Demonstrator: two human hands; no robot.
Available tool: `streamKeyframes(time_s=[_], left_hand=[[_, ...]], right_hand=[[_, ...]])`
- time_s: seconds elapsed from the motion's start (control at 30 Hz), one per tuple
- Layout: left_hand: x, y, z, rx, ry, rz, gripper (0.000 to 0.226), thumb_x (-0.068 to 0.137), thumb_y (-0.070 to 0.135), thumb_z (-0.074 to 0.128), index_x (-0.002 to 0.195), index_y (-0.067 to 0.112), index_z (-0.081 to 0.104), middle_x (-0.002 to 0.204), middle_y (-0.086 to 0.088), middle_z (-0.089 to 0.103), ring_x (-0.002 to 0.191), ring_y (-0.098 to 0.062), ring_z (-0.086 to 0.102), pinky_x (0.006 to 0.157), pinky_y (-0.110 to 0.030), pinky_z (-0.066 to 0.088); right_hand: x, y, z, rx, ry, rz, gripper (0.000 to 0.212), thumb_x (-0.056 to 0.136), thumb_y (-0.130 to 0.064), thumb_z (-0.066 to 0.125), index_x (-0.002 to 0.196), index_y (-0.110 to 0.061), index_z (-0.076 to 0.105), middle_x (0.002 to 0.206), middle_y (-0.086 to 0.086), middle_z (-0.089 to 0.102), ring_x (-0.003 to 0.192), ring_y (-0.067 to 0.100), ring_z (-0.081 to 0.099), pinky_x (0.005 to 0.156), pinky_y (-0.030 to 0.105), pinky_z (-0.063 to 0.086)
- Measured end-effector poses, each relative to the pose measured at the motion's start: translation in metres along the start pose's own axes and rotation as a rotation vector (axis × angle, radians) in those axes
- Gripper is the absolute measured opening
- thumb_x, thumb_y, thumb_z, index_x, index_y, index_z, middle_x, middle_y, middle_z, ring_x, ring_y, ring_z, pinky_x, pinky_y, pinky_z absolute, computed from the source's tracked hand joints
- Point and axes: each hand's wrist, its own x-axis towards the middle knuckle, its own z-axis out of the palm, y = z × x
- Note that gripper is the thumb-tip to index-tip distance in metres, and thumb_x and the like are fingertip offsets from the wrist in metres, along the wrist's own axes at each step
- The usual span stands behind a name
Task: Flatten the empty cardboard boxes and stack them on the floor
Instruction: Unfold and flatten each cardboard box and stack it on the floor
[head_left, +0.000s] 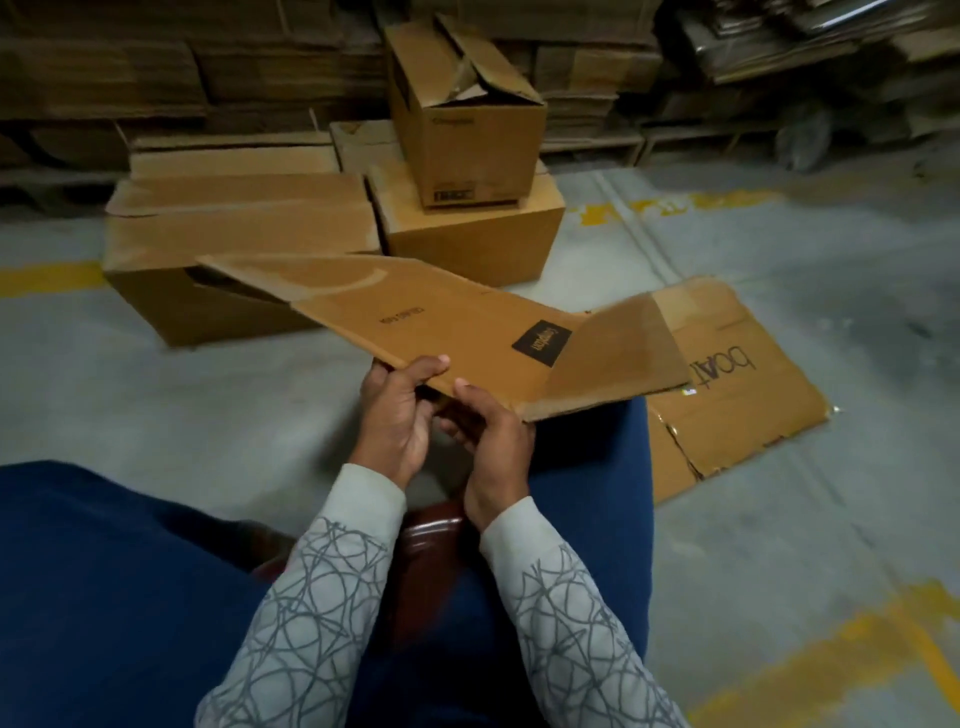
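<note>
Person sat w/ both hands out front. Left hand (397, 415) & right hand (493, 436) each gripped the near edge of a flattened box (447, 332), held up over the knees. Another flat box (737, 384) lay on the floor (779, 249) at the right. Upright boxes (467, 119) stood behind.

Flattened box (415, 322): matt brown cardboard (corrugated edge); floor (779, 519) smooth concrete.

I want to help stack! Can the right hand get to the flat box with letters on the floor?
Probably not yet: the right hand is gripping the flattened box, though nothing blocks the lettered cardboard beside it.
</note>
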Motion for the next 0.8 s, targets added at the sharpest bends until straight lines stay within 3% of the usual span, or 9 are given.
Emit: streamKeyframes(time_s=[0.07, 0.17, 0.27, 0.37, 0.43, 0.53, 0.67, 0.8], left_hand=[[0.006, 0.005, 0.030, 0.000, -0.049, 0.007, 0.054, 0.086, -0.015, 0.062, 0.137, 0.002, 0.055, 0.115, -0.014, 0.070, 0.108, -0.029, 0.069, 0.089, -0.042, 0.059], [0.010, 0.010, 0.071, 0.022, -0.121, 0.010, 0.054, 0.085, -0.015, 0.063, 0.138, -0.006, 0.053, 0.108, -0.011, 0.071, 0.097, -0.024, 0.072, 0.080, -0.037, 0.060], [0.007, 0.008, 0.108, 0.047, -0.192, -0.006, 0.052, 0.085, -0.015, 0.065, 0.134, -0.007, 0.051, 0.101, -0.011, 0.072, 0.086, -0.020, 0.074, 0.071, -0.033, 0.060], [-0.001, -0.011, 0.130, 0.083, -0.253, -0.023, 0.043, 0.084, -0.016, 0.066, 0.121, 0.005, 0.059, 0.100, -0.008, 0.074, 0.095, -0.025, 0.073, 0.089, -0.044, 0.061], [-0.010, -0.029, 0.135, 0.102, -0.300, -0.058, 0.042, 0.085, -0.015, 0.065, 0.118, 0.009, 0.062, 0.105, -0.010, 0.074, 0.103, -0.029, 0.071, 0.099, -0.049, 0.055], [-0.018, -0.052, 0.141, 0.100, -0.339, -0.149, 0.045, 0.086, -0.014, 0.064, 0.123, 0.010, 0.062, 0.112, -0.012, 0.073, 0.107, -0.030, 0.069, 0.102, -0.050, 0.054], [-0.026, -0.072, 0.164, 0.071, -0.402, -0.224, 0.047, 0.087, -0.016, 0.062, 0.127, 0.008, 0.060, 0.110, -0.011, 0.072, 0.100, -0.026, 0.071, 0.089, -0.040, 0.060], [-0.027, -0.075, 0.187, 0.069, -0.501, -0.222, 0.040, 0.082, -0.016, 0.067, 0.114, 0.008, 0.061, 0.098, -0.010, 0.066, 0.090, -0.023, 0.068, 0.077, -0.034, 0.058]], right_hand=[[0.010, -0.021, -0.001, 0.033, -0.015, -0.041, 0.015, 0.087, -0.002, 0.073, 0.099, -0.011, 0.077, 0.095, 0.007, 0.076, 0.082, 0.023, 0.067, 0.066, 0.030, 0.054], [0.019, -0.051, -0.005, 0.091, -0.043, -0.084, 0.017, 0.090, -0.007, 0.070, 0.078, -0.015, 0.079, 0.086, 0.003, 0.072, 0.081, 0.020, 0.063, 0.071, 0.030, 0.051], [0.019, -0.078, -0.018, 0.153, -0.051, -0.168, 0.019, 0.092, -0.011, 0.069, 0.079, -0.017, 0.081, 0.091, 0.003, 0.073, 0.085, 0.019, 0.065, 0.071, 0.029, 0.051], [0.019, -0.087, -0.034, 0.184, 0.043, -0.220, 0.014, 0.093, -0.024, 0.072, 0.086, -0.024, 0.084, 0.101, 0.001, 0.078, 0.095, 0.018, 0.072, 0.082, 0.034, 0.056], [0.020, -0.089, -0.044, 0.243, 0.103, -0.236, 0.019, 0.091, -0.031, 0.075, 0.106, -0.020, 0.080, 0.113, 0.001, 0.078, 0.106, 0.019, 0.073, 0.096, 0.039, 0.057], [0.018, -0.096, -0.064, 0.362, 0.088, -0.228, 0.014, 0.100, -0.016, 0.062, 0.103, -0.014, 0.075, 0.096, 0.000, 0.079, 0.089, 0.014, 0.075, 0.080, 0.028, 0.060], [0.023, -0.113, -0.095, 0.377, 0.077, -0.276, 0.035, 0.102, -0.012, 0.056, 0.079, -0.017, 0.083, 0.091, 0.003, 0.077, 0.091, 0.018, 0.070, 0.091, 0.034, 0.053], [0.024, -0.135, -0.105, 0.379, 0.053, -0.333, 0.022, 0.099, -0.011, 0.058, 0.091, -0.009, 0.079, 0.095, 0.007, 0.077, 0.092, 0.018, 0.072, 0.084, 0.030, 0.058]])
